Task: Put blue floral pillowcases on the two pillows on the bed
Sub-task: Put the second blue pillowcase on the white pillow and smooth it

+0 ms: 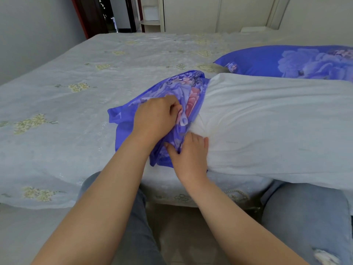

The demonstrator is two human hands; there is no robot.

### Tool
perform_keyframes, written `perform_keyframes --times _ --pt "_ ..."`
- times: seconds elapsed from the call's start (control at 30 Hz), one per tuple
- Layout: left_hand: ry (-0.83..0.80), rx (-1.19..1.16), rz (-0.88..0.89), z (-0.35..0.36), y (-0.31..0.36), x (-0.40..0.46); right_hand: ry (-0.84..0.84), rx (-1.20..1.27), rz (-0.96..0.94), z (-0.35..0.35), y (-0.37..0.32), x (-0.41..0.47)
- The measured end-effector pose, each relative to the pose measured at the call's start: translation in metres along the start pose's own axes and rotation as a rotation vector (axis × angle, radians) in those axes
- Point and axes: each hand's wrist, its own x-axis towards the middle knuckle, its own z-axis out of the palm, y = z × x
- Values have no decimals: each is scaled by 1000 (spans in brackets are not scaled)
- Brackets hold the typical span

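A bare white pillow [267,123] lies across the near edge of the bed, its right end over my knee. A bunched blue floral pillowcase [183,88] sits at its left end, covering only the tip. My left hand [156,117] grips a fold of the pillowcase from above. My right hand [189,153] pinches the pillowcase's lower edge with the thumb while its fingers press on the white pillow. Behind, a second pillow [286,62] wears a blue floral case and lies at the right.
The bed [76,88] has a pale blue sheet with yellow flower prints, spread flat to the left and back. My jeans-clad knees [305,217] are at the bed's near edge. A doorway and white cabinets stand beyond the bed.
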Motion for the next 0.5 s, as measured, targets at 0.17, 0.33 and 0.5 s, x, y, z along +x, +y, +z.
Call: perform_keyframes --times 0.17,0.33,0.5 --pt "-386 -386 -141 12 -30 -5 220 -221 -142 6 -1 -12" --pt "-439 -698 -199 3 -37 -9 102 -261 -73 3 -8 6" --pt "-35 -366 -123 9 -47 -34 -46 -149 22 -29 0 30"
